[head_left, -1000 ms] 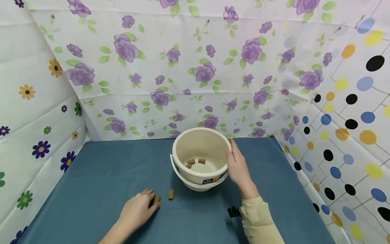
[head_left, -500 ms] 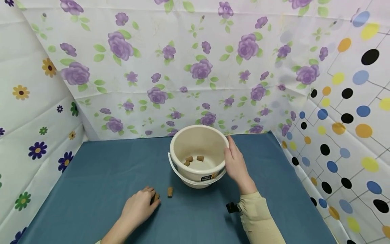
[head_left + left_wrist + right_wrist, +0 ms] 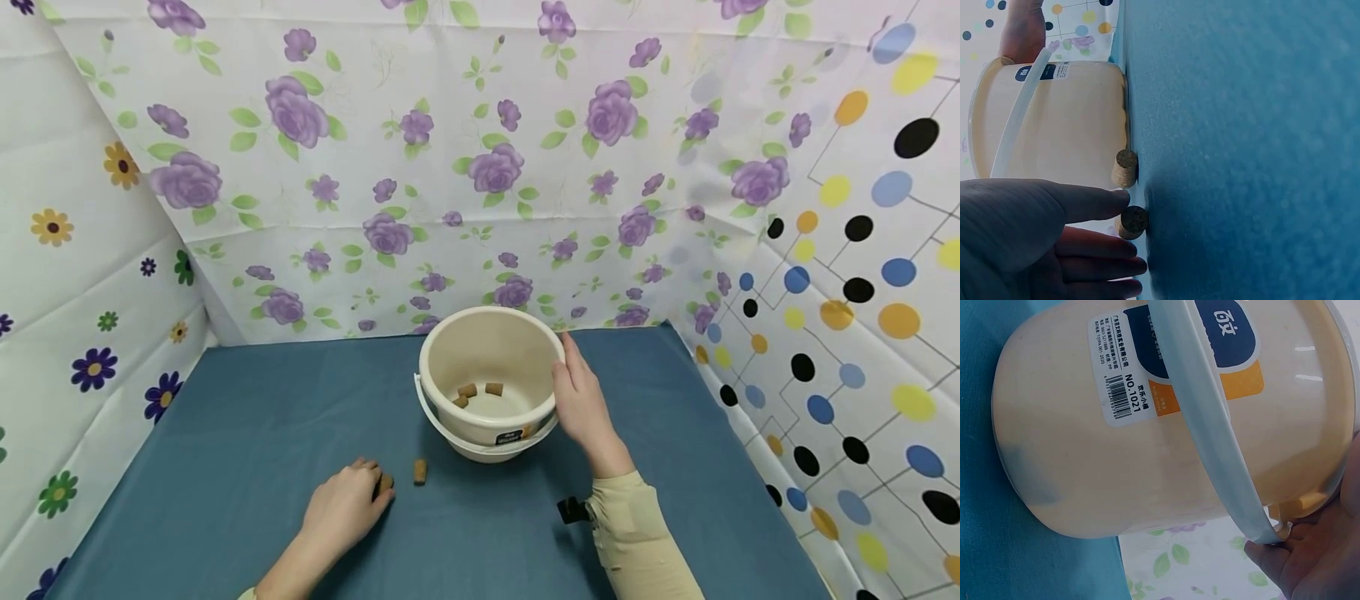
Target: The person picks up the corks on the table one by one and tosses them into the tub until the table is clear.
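Note:
A cream bucket (image 3: 491, 367) with a pale handle (image 3: 1200, 412) stands on the blue cloth, and 3 corks (image 3: 493, 389) lie inside it. My right hand (image 3: 585, 408) holds the bucket's right side at the rim, close to the handle's joint in the right wrist view. On the cloth, my left hand (image 3: 345, 504) is low beside a cork (image 3: 1132, 222); its thumb and nearly straight fingers lie on either side of that cork. Another cork (image 3: 420, 472) stands between this hand and the bucket.
A blue cloth (image 3: 480, 550) covers the table. Floral sheets hang behind (image 3: 420, 167) and at the left (image 3: 90, 275); a dotted sheet (image 3: 847, 350) hangs at the right. A black strap piece (image 3: 573, 510) sticks out from the right sleeve (image 3: 637, 533).
The head view has shifted slightly. Both hands, the bucket and the corks keep nearly the same places relative to one another.

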`<control>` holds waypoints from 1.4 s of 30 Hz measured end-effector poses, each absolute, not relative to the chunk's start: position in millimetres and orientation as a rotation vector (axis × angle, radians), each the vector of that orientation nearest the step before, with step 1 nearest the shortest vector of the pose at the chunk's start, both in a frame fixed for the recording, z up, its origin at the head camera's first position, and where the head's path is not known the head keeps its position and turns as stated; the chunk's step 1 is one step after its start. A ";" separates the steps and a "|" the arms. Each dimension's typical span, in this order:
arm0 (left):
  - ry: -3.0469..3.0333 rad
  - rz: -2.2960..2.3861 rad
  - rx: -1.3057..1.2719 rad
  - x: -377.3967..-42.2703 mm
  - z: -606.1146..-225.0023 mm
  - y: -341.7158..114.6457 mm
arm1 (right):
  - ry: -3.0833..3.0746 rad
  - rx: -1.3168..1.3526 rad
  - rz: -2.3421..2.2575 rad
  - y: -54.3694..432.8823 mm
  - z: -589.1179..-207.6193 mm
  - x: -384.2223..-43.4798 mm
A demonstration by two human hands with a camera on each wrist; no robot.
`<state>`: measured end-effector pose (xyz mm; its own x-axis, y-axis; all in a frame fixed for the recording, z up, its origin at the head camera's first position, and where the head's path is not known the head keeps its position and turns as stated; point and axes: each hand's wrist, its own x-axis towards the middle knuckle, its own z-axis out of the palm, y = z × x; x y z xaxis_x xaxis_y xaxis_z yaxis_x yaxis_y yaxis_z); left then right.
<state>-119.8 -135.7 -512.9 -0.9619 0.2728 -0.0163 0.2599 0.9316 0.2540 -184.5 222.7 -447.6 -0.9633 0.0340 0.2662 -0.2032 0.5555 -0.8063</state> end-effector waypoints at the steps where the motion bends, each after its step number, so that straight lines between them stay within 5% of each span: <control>1: 3.035 0.387 0.419 -119.7 -512.7 -135.4 | -2.541 0.140 1.365 222.7 -447.5 -184.4; 42: 3.063 0.384 0.444 -116.1 -511.7 -135.5 | -2.551 0.129 1.351 223.2 -449.9 -185.5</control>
<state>-116.1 -135.5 -511.7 -0.9591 0.2827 0.0123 0.2770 0.9291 0.2450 -185.5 223.2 -449.9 -0.9644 0.0390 0.2617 -0.1946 0.5657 -0.8013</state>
